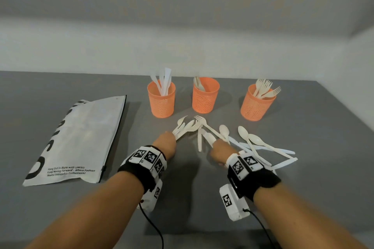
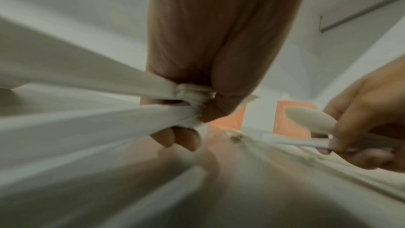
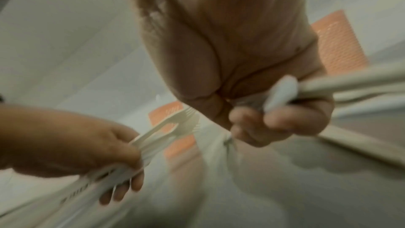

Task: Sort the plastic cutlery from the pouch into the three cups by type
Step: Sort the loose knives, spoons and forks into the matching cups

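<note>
Three orange mesh cups stand in a row: the left cup holds knives, the middle cup spoons, the right cup forks. My left hand grips a fanned bundle of white forks and spoons by the handles, just in front of the left and middle cups. My right hand grips a few pieces, among them a spoon and a knife. Loose spoons and knives lie on the grey table to its right.
The white pouch with black lettering lies flat at the left of the table. A white wall rises close behind the cups. A single fork and a knife lie between my hands.
</note>
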Tool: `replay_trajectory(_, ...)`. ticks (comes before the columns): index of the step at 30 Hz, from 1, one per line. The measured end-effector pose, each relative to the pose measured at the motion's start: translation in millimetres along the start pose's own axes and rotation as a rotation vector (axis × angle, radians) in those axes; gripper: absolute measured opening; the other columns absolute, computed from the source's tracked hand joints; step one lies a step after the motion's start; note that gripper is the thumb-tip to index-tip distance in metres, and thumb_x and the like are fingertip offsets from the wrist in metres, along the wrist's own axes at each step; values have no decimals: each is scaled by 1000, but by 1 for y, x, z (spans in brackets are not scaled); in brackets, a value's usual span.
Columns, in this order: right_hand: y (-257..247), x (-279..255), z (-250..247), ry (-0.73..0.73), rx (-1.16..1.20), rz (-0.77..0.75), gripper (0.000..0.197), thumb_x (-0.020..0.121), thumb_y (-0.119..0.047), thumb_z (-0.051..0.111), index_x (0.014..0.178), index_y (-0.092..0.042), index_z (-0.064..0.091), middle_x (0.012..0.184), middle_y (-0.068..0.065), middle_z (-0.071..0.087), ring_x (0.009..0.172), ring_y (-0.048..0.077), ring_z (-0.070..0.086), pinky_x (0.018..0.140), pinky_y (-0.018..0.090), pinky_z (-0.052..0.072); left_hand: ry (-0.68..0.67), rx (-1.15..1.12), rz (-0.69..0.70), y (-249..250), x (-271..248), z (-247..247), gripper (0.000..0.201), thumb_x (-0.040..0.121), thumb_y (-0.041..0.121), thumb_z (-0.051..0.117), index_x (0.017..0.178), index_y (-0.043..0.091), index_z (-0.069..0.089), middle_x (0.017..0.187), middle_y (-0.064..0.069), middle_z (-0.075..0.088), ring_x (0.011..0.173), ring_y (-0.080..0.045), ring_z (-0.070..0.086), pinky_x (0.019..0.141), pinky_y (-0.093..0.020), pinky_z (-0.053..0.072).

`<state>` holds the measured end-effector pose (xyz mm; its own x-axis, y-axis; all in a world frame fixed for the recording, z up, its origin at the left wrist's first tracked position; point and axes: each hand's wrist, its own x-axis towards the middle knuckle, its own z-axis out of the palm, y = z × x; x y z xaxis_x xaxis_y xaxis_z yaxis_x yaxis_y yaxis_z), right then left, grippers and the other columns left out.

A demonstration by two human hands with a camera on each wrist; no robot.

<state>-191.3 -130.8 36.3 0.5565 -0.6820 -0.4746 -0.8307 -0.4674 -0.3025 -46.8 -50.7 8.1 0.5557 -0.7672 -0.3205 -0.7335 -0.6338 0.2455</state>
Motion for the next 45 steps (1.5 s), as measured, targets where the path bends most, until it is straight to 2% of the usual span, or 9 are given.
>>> replay_trajectory(4,3,-11,-30,56,-89,28,33,94,-9,37,119,6,52,123,24,55,116,36,52,93,36,41,87,-275,85,-10,-9,-24,28,95,7,37,116,-7,47,119,-24,56,107,-37,55,81,-36,41)
replay_trajectory(11,-21,-14,-48,373,441,-261,14,96,-16,37,93,-9,49,82,9,51,80,24,49,72,33,38,85,-1130,230,2,-20,-39,22,99,22,41,79,15,43,63,-2,42,47,-11,37,46,-22,35)
replay_trajectory(17,-63,-23,-26,105,1343,-400,25,100,-20,35,106,-7,56,91,10,64,81,19,63,69,30,50,7,-1416,408,17,-34,-52,25,100,20,37,98,15,62,83,-2,66,72,-11,63,67,-24,52)
replay_trajectory(21,-72,-14,-25,164,1389,-377,31,100,-20,33,127,-16,48,118,8,62,113,20,59,92,29,47,-14,-1415,463,19,-33,-51,31,100,19,36,128,14,50,123,-10,61,115,-20,59,99,-33,46)
replay_trajectory(28,-74,-12,-33,-22,1499,-371,37,96,-27,37,118,-7,58,98,9,64,104,22,59,91,33,47,0,-1416,473,24,-23,-43,44,98,19,42,140,10,33,135,-15,51,125,-26,50,106,-42,40)
replay_trajectory(32,-70,-1,-38,19,1284,-300,44,93,-38,40,125,-13,55,121,10,62,118,23,55,108,41,37,9,-1458,463,29,-19,-46,41,97,12,43,137,11,32,135,-17,50,126,-27,50,102,-39,43)
replay_trajectory(37,-54,1,-48,-112,1186,-461,41,98,-40,36,135,-24,42,125,-2,58,117,15,54,98,37,45,8,-1446,434,34,-13,-54,33,96,11,47,127,2,47,112,-23,61,104,-34,62,79,-41,56)
replay_trajectory(41,-39,-2,-40,-289,1110,-515,39,94,-32,48,132,-26,38,112,5,60,94,19,62,80,33,52,161,-1513,345,35,-8,-64,14,94,10,50,88,4,61,78,-12,65,73,-23,64,73,-35,54)
replay_trajectory(45,-36,4,-28,-388,1033,-485,24,99,-16,39,123,-11,40,80,11,58,60,13,60,70,31,51,242,-1633,279,39,1,-61,13,92,5,52,103,-1,57,74,-6,62,63,-11,61,63,-23,52)
